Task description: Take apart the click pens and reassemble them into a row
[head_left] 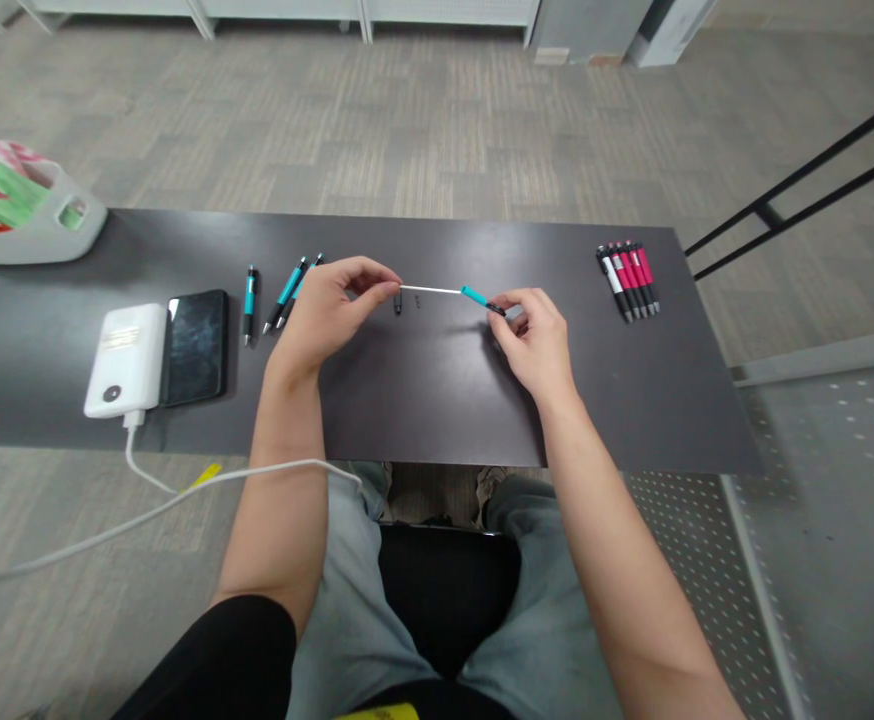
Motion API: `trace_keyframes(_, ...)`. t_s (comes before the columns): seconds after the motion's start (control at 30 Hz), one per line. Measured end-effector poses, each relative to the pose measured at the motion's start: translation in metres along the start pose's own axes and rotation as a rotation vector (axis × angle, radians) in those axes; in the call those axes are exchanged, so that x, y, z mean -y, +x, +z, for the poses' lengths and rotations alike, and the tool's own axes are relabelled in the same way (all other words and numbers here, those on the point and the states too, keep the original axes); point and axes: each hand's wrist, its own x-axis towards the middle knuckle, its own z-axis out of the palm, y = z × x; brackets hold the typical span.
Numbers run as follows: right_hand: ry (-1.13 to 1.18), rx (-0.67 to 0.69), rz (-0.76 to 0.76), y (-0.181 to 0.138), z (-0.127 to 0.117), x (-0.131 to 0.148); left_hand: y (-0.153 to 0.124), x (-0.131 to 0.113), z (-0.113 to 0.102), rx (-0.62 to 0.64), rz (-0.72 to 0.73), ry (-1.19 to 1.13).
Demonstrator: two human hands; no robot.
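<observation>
Between finger and thumb, my left hand (339, 305) pinches one end of a thin white pen refill (431, 290). The refill's other end meets the open end of a teal pen barrel (474, 296); whether its tip is inside I cannot tell. My right hand (536, 335) is closed on the barrel's black end. On the table below my left fingertips lies a small black pen part (398, 302), with a tiny dark spring-like piece (418, 301) beside it. Left of my left hand are teal pens (285, 295), partly covered by it, and a separate teal pen (250, 305).
A row of pink pens (636, 275) with a white pen (614, 285) lies on the dark table (437, 400) at right. At left are a white power bank (126, 355), a black phone (195, 345) and a basket (81, 215). A white cable (182, 492) crosses my left forearm.
</observation>
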Motion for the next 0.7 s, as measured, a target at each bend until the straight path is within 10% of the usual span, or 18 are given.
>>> trace_keyframes(0.7,-0.001,0.034,0.009,-0.0015,-0.0020,0.0050,-0.0006,-0.0041,-0.0033,0.022,-0.009,0.072)
